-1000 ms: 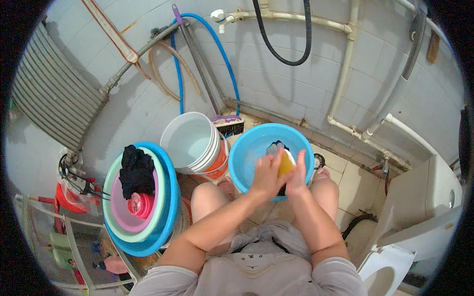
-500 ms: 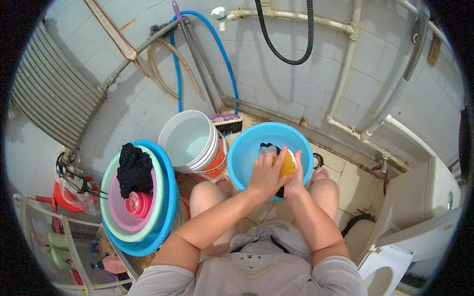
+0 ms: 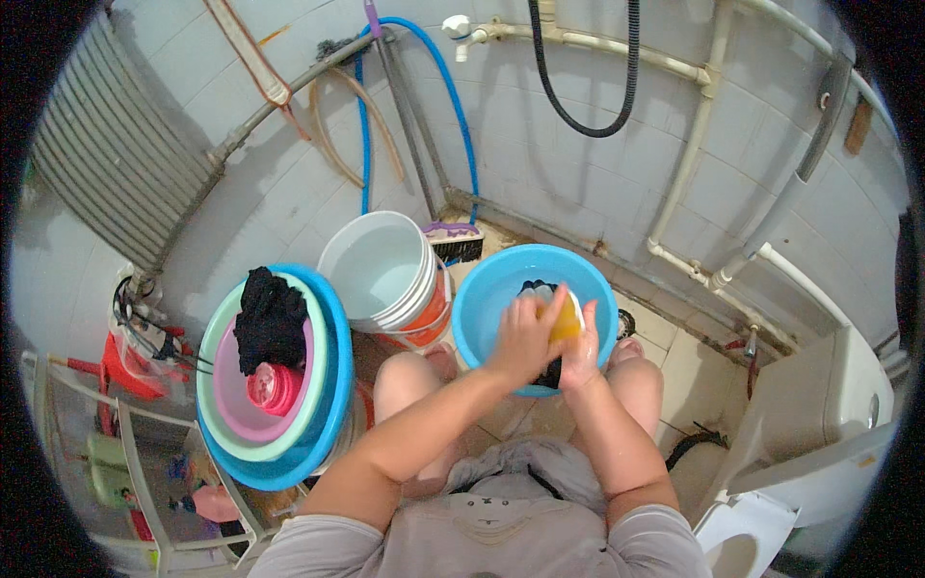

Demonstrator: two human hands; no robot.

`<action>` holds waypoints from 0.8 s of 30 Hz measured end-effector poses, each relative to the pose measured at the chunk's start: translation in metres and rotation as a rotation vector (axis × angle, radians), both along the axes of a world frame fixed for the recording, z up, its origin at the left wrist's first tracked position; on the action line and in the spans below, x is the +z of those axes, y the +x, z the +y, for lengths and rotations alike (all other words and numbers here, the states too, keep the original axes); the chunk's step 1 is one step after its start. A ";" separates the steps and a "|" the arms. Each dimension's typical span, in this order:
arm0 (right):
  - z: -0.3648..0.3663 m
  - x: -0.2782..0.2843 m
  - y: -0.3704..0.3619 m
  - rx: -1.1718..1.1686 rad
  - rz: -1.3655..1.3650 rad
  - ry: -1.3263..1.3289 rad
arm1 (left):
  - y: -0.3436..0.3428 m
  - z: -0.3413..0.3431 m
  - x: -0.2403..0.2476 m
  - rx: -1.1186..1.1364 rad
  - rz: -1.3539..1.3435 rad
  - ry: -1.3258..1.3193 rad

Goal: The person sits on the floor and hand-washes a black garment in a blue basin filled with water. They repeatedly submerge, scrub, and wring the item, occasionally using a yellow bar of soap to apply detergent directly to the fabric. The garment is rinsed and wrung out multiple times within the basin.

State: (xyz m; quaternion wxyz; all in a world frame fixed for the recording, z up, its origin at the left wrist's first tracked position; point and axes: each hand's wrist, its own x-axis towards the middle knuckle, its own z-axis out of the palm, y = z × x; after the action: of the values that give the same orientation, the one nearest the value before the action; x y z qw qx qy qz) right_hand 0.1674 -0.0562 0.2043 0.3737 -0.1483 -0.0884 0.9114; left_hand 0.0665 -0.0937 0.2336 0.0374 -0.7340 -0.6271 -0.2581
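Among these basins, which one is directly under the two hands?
The blue basin standing alone; the other basins are nested one inside another, at left.

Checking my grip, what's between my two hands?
In the head view, a yellow object with a white edge lies between your left hand and right hand.

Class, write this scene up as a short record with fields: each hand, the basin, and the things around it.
Left hand: against the left side of a yellow, white-edged thing; grip partly hidden
Right hand: against its right side; grip partly hidden
Blue basin: beneath both hands, dark cloth inside
White bucket: left of the basin
Pink tub: nested with green and blue ones, far left; holds a pink container and black cloth
Brush head: purple, black bristles, beyond the bucket
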 end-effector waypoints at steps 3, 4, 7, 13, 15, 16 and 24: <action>-0.005 0.003 -0.010 0.132 0.196 0.044 | -0.032 0.037 -0.013 0.086 -0.095 0.102; -0.006 0.003 -0.010 0.127 0.166 0.047 | -0.041 0.038 -0.025 0.085 -0.005 0.122; 0.001 -0.016 -0.010 0.009 -0.023 0.100 | -0.034 0.024 -0.040 0.054 0.033 0.098; 0.002 0.013 0.006 -0.013 0.064 0.075 | 0.007 -0.009 -0.024 -0.026 -0.197 -0.046; -0.001 0.010 0.000 0.033 0.037 -0.039 | -0.009 0.013 -0.021 0.045 -0.142 0.069; -0.001 0.011 -0.002 0.059 0.049 -0.026 | -0.018 0.024 -0.023 0.080 -0.115 0.127; -0.015 0.029 -0.016 0.188 0.103 0.088 | -0.108 -0.004 0.032 0.094 -1.747 -0.400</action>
State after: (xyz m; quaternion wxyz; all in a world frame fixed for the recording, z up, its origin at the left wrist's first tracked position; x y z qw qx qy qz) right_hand 0.1516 -0.0713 0.2335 0.2967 -0.0757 -0.1225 0.9440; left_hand -0.0412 -0.0981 0.2653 -0.5711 -0.2424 -0.4948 -0.6085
